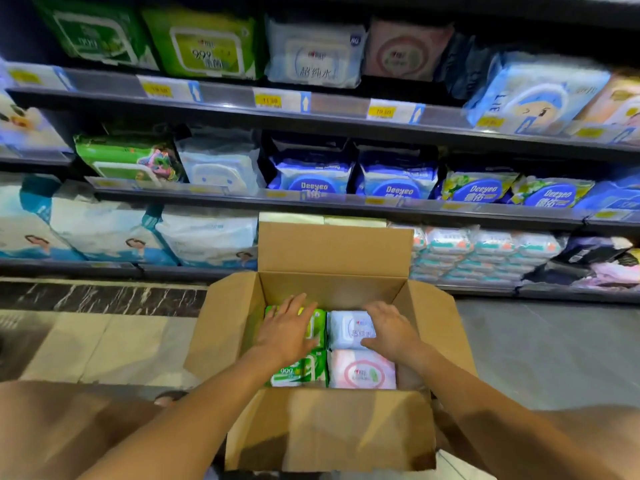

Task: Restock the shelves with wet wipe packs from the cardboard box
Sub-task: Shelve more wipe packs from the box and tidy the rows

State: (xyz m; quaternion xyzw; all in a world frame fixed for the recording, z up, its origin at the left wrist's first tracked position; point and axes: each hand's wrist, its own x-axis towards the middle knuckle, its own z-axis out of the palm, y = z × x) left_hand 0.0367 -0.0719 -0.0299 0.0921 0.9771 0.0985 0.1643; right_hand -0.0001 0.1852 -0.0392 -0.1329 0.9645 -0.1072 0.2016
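Note:
An open cardboard box (332,431) stands on the floor in front of the shelves, its flaps spread. Inside lie wet wipe packs: a green pack (317,325) at the far left, a second green pack (299,370) nearer me, a pale blue pack (346,329) at the far right and a pink pack (362,370) in front of it. My left hand (285,329) lies flat on the far green pack with fingers straight. My right hand (391,329) rests on the right side of the blue pack, thumb on its front edge.
Three shelves (225,105) of wet wipe packs face me, with yellow price tags along their edges. The top shelf holds green, blue and pink packs like those in the box. Tiled floor (104,341) lies to the left, grey floor (554,341) to the right.

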